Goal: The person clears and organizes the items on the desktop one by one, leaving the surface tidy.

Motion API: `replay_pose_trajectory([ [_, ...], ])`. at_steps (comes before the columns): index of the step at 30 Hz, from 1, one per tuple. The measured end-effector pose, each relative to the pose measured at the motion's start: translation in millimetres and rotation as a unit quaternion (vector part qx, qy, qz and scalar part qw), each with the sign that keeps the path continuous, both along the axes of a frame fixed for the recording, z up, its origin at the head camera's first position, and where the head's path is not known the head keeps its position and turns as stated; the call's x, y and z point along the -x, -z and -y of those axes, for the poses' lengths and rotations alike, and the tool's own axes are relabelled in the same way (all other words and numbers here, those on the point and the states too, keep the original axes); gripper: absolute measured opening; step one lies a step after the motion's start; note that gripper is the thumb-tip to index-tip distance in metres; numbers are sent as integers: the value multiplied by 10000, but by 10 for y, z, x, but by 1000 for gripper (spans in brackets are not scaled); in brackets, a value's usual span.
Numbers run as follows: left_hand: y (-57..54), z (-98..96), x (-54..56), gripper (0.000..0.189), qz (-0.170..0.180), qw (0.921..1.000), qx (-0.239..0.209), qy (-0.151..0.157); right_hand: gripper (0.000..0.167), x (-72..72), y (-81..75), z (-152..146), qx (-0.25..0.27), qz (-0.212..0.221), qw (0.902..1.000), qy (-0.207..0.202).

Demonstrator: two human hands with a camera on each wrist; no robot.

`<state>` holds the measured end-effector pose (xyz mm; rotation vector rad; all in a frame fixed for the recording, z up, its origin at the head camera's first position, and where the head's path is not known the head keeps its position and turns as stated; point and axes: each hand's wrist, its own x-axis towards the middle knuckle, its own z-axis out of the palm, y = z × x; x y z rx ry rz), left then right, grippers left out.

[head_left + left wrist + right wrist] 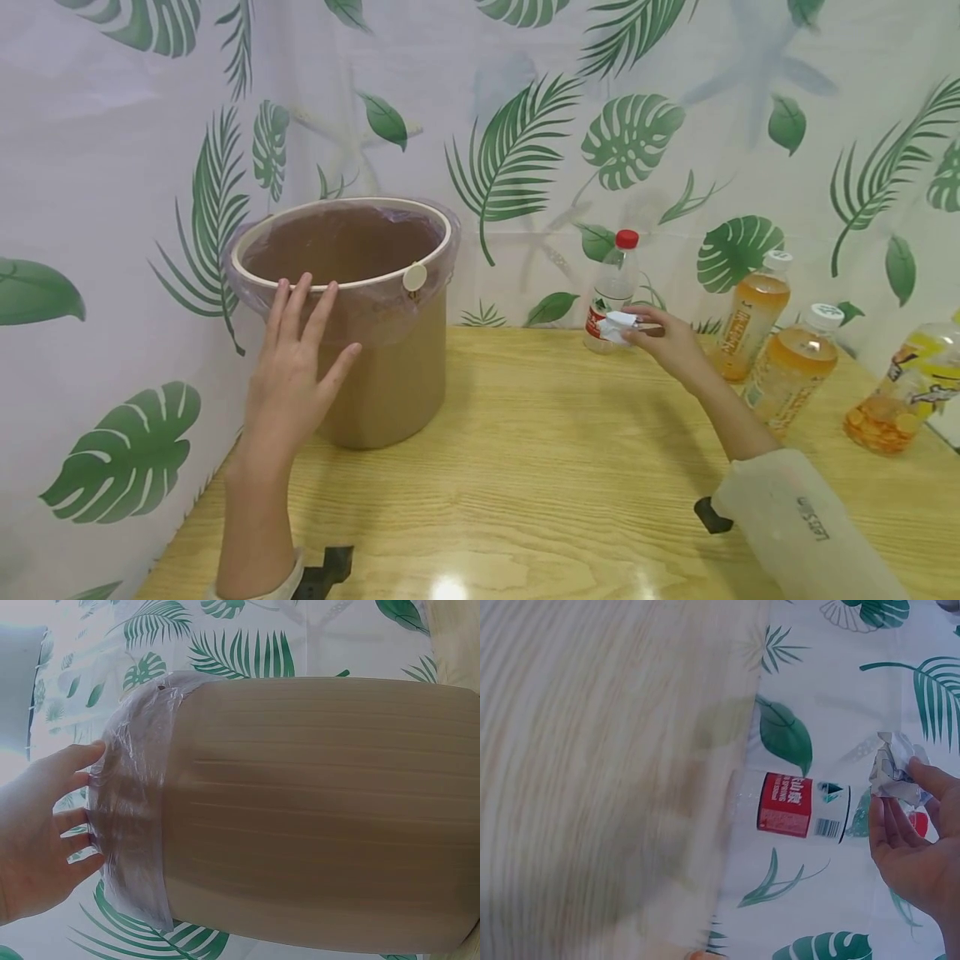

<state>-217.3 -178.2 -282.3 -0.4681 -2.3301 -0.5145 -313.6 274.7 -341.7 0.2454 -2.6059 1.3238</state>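
Note:
A crumpled piece of white paper (617, 326) is pinched between the thumb and fingers of my right hand (669, 343). Behind it stands a clear water bottle (787, 805) with a red cap and red label, seen upright in the head view. My left hand (294, 379) has its fingers spread at the near rim of a brown trash bin (390, 375). A translucent purple bag (139, 802) lines the bin and folds down over its outside. In the left wrist view the fingertips (96, 750) meet the bag at the rim.
Two bottles of orange drink, one farther back (752, 312) and one nearer (793, 367), stand right of my right forearm. A yellow-labelled bottle (903, 392) is at the far right. A leaf-printed sheet (420, 50) hangs behind the wooden table (510, 467).

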Motion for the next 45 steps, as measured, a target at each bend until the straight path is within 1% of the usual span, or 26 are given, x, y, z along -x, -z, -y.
replay_pose_trajectory([
  [9, -5, -4, -2, 67, -27, 10000, 23, -4, 48, -49, -133, 155, 45, 112, 9997, -234],
  [13, -4, -2, -1, 67, -7, 10000, 15, -15, 48, -56, -192, 222, -37, 102, 9994, -333],
  [18, 1, -1, -1, 67, 12, 10000, -2, -23, 46, -39, -263, 318, -84, -70, 9985, -540],
  [23, 8, -4, -9, 67, -3, 10000, -4, -27, 44, -50, -349, 423, 4, -240, 9963, -824],
  [29, 5, -12, -13, 68, -61, 10000, -1, -19, 43, -58, -461, 538, -34, -452, 9942, -975],
  [35, 5, -19, -6, 67, -72, 10000, 24, -3, 41, -69, -572, 644, 253, -481, 9911, -1219],
  [43, -3, -12, -16, 67, 5, 10000, -5, -15, 42, -72, -749, 814, 214, -509, 9918, -1152],
  [45, -3, -9, -20, 67, 19, 10000, -1, -23, 41, -74, -787, 861, 273, -529, 9918, -1127],
])
